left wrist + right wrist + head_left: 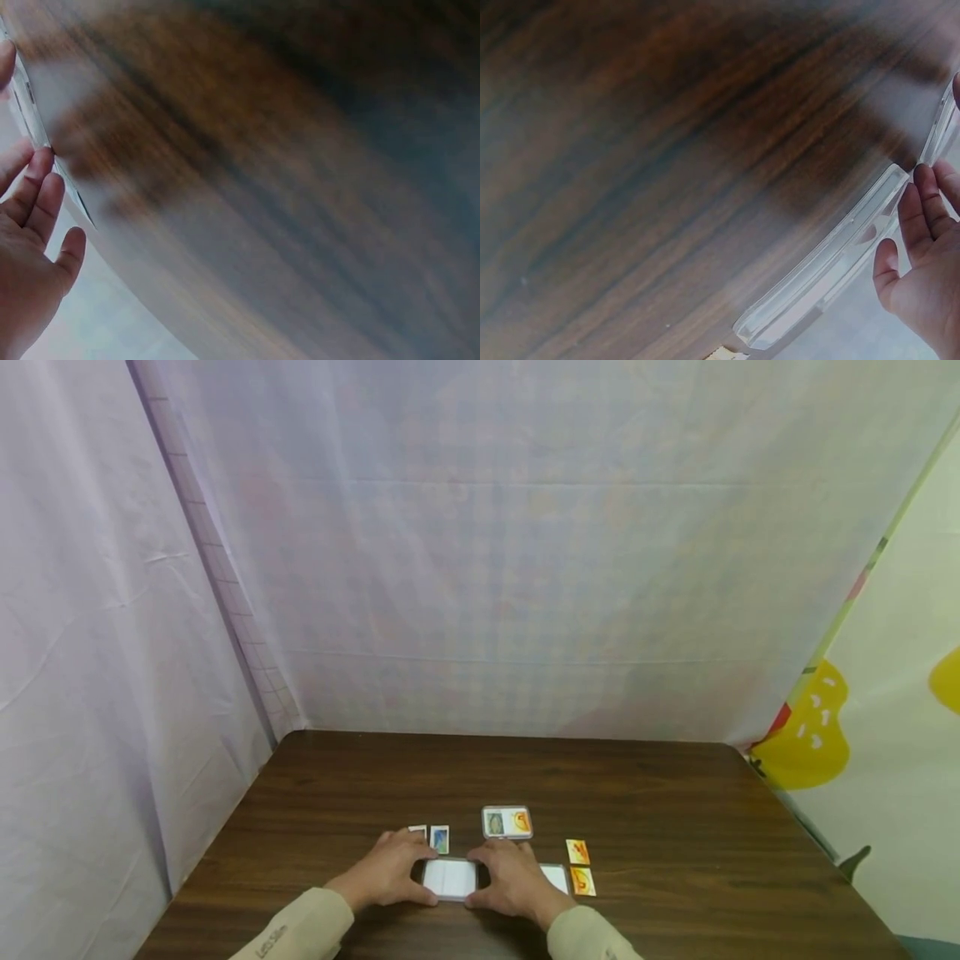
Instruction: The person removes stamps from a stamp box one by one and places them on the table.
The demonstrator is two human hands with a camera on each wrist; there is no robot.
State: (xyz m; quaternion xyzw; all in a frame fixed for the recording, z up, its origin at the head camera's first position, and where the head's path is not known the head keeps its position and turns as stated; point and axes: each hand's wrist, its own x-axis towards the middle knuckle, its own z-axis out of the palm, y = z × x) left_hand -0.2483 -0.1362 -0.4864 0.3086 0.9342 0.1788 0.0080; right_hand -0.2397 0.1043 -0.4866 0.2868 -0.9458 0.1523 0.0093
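Note:
A clear flat plastic case with a white inside (450, 878) lies on the table between my two hands. My left hand (384, 870) grips its left end, thumb at the near corner and a finger at the far one. At the right end my right hand (513, 877) holds it the same way. A second clear case (825, 262) sits just right of that hand, which partly covers it in the head view. Beyond stands a third case (507, 822) with a greenish picture and an orange one inside. In the left wrist view, fingertips (41, 161) touch the held case's edge.
Two orange picture cards, one farther (577, 852) and one nearer (582, 882), lie right of the second case. A blue picture card (439, 839) and a partly hidden card (417, 831) lie beyond my left hand. Pale curtains (510, 568) bound the dark wooden table (675, 827).

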